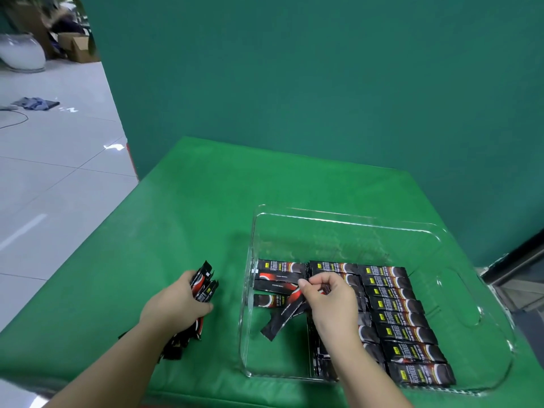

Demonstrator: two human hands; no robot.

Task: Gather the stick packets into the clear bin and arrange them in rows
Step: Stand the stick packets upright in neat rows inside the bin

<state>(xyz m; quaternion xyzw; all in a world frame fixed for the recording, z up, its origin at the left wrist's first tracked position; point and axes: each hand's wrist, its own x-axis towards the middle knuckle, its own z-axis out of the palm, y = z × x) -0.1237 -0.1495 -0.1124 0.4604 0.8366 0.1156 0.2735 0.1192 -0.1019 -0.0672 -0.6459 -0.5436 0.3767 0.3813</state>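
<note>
Inside the clear bin [347,220], the right hand [329,301] pinched one slanted packet [287,312] beside neat packet rows [403,322]. Left of the bin, the left hand [173,301] gripped a packet bundle [203,285] over the green table [176,216].

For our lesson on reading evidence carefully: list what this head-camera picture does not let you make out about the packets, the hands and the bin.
- Head view: how many packets the left hand grips in its bundle; the fingers cover most of it.
- Head view: the middle row in the clear bin; the right hand and forearm hide much of it.
- Head view: print on the packets, too small and blurred.
- Head view: both elbows, cut off by the bottom edge.
</note>
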